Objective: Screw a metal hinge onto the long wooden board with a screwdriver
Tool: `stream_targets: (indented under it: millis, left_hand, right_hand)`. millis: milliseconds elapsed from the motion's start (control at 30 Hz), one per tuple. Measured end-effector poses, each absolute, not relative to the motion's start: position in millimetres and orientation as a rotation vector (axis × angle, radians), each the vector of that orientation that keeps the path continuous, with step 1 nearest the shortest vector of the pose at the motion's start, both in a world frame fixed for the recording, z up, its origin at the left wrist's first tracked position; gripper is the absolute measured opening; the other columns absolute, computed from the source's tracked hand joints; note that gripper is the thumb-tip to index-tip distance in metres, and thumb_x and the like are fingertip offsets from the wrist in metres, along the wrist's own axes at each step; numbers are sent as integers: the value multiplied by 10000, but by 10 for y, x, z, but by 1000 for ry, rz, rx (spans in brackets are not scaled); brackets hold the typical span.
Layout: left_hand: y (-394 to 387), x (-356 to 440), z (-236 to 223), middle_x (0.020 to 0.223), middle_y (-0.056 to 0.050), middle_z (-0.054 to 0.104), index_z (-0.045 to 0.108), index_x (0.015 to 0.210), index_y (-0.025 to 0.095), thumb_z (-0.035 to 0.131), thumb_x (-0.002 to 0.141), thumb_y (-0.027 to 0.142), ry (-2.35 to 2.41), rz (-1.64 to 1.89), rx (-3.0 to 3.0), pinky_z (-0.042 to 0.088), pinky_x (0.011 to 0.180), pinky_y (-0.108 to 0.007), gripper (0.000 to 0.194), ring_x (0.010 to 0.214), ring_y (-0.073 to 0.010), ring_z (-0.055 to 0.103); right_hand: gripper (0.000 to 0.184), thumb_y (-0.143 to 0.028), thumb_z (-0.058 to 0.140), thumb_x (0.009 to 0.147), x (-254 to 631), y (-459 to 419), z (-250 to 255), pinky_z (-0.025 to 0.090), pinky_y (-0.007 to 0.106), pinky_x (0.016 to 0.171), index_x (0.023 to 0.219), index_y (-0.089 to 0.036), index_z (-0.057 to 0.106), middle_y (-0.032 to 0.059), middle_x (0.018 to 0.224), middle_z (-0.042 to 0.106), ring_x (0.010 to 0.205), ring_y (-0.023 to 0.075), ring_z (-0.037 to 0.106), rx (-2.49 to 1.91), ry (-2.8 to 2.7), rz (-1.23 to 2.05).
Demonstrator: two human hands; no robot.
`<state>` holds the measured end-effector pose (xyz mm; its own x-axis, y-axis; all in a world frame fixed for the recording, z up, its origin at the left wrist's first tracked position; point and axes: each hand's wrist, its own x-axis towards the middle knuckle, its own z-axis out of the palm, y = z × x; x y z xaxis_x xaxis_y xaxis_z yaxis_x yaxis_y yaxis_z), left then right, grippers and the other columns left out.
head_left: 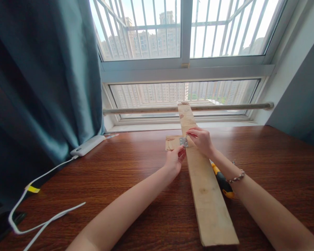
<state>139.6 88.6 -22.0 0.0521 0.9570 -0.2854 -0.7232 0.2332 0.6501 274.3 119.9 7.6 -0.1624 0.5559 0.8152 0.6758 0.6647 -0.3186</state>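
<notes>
A long pale wooden plank [206,188] lies on the brown table [120,181], running away from me toward the window. A shorter piece of wood [172,142] sticks out to its left. A small metal hinge [183,142] sits where the two meet. My left hand [174,161] pinches the hinge from below with its fingertips. My right hand [202,140] rests on the plank just right of the hinge, fingers curled and pinched on something I cannot make out. A yellow and black screwdriver [222,183] lies under my right forearm beside the plank.
A white power bank [87,145] with a white cable [36,209] lies at the table's left, next to a dark blue curtain [42,80]. A wooden rod [146,110] spans the window sill behind the plank. A barred window fills the back.
</notes>
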Motion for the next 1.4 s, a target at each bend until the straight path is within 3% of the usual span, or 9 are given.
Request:
stream_targets:
  millis: [467,867,1100,1400]
  left_hand:
    - [911,1392,-241,677,-23,653,601,755,136,619,672,13,760,1320,390,453,535,-201,150,565,-97,585]
    - [891,1390,-215,651,-6,631,597,738,142,632,670,34,822,1304,389,409,518,-196,133,539,-83,560]
    - [910,1391,-228,657,-3,639,602,750,150,653,641,33,822,1313,398,404,523,-202,168,540,-87,562]
    - [910,1387,-226,686,-5,658,615,764,151,668,630,32,814,1307,426,424,531,-201,186,557,-88,576]
  right_hand:
    - [168,-121,487,866,2745,1225,15,481,238,712,844,-180,642,49,875,627,788,134,597,-690,-1988,-141]
    - [155,-106,515,843,2702,1199,-11,462,234,701,801,-174,648,51,847,634,767,146,593,-894,-1970,-136]
    - [200,-51,487,833,2699,1202,-4,457,265,732,878,-159,649,62,837,658,797,170,599,-935,-2005,-235]
    - [224,3,516,754,2774,1199,125,452,258,690,833,-154,655,52,781,658,742,176,607,-961,-2001,-258]
